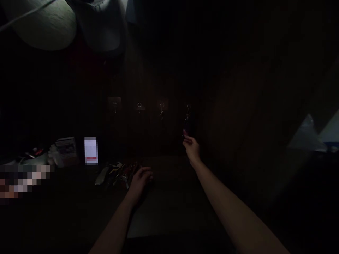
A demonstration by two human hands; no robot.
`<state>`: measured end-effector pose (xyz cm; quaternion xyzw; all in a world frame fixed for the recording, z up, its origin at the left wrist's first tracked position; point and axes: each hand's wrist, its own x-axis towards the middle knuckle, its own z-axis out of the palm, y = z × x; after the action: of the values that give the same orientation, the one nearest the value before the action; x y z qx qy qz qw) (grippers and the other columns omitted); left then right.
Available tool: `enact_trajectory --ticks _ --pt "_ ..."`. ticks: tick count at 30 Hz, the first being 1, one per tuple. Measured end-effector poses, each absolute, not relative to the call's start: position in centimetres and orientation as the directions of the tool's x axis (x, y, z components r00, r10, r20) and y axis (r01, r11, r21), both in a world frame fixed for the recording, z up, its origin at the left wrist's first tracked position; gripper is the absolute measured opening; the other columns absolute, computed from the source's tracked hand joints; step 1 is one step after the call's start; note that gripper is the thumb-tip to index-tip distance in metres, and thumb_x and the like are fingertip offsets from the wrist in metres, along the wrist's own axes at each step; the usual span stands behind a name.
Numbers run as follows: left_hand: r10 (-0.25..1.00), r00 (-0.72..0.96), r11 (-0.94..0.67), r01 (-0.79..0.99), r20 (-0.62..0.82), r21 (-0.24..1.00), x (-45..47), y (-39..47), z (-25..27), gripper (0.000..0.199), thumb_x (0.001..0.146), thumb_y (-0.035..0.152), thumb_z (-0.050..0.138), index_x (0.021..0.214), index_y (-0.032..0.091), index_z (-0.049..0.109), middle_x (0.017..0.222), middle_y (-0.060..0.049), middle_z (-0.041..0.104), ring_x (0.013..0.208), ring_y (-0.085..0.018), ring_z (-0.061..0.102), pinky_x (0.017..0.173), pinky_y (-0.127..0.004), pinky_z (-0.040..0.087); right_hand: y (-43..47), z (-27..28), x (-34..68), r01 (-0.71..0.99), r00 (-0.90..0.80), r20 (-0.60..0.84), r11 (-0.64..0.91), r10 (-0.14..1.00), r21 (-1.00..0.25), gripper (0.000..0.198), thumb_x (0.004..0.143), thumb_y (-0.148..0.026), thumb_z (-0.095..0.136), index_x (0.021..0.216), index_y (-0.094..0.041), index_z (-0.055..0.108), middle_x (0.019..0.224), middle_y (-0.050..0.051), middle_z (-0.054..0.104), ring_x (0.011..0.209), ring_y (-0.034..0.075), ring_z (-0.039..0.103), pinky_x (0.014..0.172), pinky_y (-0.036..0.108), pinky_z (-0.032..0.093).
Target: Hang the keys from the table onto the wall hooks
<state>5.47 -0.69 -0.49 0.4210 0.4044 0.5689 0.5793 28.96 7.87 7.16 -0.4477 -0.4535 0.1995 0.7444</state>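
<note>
In the head view, a box (pixel 66 150) is seen at the left of the frame, with a printed label panel whose lettering is too dim to be read. Beside it, a lit screen (pixel 90 151) is blurred into coarse squares; a red bar is shown near its bottom, and its text cannot be made out.

A small pink item (pixel 185 133) is found just right of the frame's centre, below a dark, partly shiny hanging bunch (pixel 187 121), whose details are swallowed by the gloom. The pink item is gripped between the thumb and fingers of the right hand (pixel 191 146). The left hand (pixel 141 176) is placed low in the centre, fingers loosely curled, at the right edge of a pile of keys (pixel 125 179); whether anything is held in it cannot be told.

Four metal hooks (pixel 139 106) are counted in a row across the middle of the frame; the hanging bunch is carried at the rightmost. The keys are heaped on the dark counter (pixel 150 218), too overlapped to be counted, with one pale elongated object (pixel 101 175) laid at their left. Two cap-like shapes are seen at the upper left, one pale (pixel 50 24) and one blue-grey (pixel 104 31).
</note>
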Motion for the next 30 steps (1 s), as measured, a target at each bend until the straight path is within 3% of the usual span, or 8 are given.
enact_trajectory --ticks 7,12,20,26,30 --pt "0.992 -0.093 -0.113 -0.297 0.089 0.948 5.0 -0.8 -0.4 0.037 0.061 0.037 0.068 0.092 0.018 0.059 0.077 -0.001 0.064 0.061 -0.010 0.057 0.058 -0.023 0.042 3.9 1.1 25.7 0.077 0.299 0.389 0.384 0.871 -0.920 0.017 0.056 -0.021 0.061 0.073 -0.023 0.063 0.073 0.000 0.065 0.076 0.019 0.060 0.077 0.037 0.045" --pt "0.953 -0.273 -0.213 -0.284 0.134 0.935 4.4 -0.5 -0.5 0.031 0.065 0.038 0.064 0.088 0.018 0.059 0.080 -0.001 0.063 0.068 -0.012 0.059 0.064 -0.025 0.044 1.7 -1.2 23.1 0.207 0.117 0.364 0.335 0.924 -0.919 0.019 0.061 -0.019 0.056 0.078 -0.024 0.064 0.082 0.000 0.067 0.084 0.020 0.061 0.082 0.037 0.044" --pt "0.841 -0.518 -0.295 -0.197 0.156 0.935 3.3 -0.4 -0.3 0.014 0.072 0.026 0.057 0.084 0.020 0.057 0.088 -0.002 0.066 0.086 -0.017 0.061 0.080 -0.028 0.044 0.4 -2.1 21.9 0.506 0.030 0.403 0.334 0.915 -0.795 0.022 0.069 -0.016 0.053 0.084 -0.026 0.065 0.093 0.003 0.065 0.094 0.022 0.057 0.087 0.039 0.040" --pt "0.828 -0.508 -0.228 0.079 0.236 0.970 2.4 0.5 -1.4 0.016 0.074 0.019 0.049 0.087 0.019 0.059 0.096 -0.004 0.065 0.095 -0.019 0.060 0.087 -0.031 0.042 0.1 -1.4 21.9 0.642 -0.043 0.374 0.312 0.927 -0.700 0.020 0.074 -0.018 0.050 0.089 -0.024 0.063 0.097 0.003 0.064 0.098 0.021 0.055 0.088 0.037 0.038" --pt "0.884 -0.370 -0.174 0.312 0.288 0.934 1.7 0.7 -1.3 0.021 0.076 0.015 0.045 0.092 0.018 0.059 0.097 -0.006 0.067 0.094 -0.019 0.061 0.088 -0.034 0.044 0.1 -1.4 21.9 0.685 -0.069 0.354 0.302 0.933 -0.663 0.020 0.077 -0.019 0.049 0.091 -0.023 0.062 0.099 0.003 0.063 0.100 0.021 0.054 0.089 0.037 0.038"
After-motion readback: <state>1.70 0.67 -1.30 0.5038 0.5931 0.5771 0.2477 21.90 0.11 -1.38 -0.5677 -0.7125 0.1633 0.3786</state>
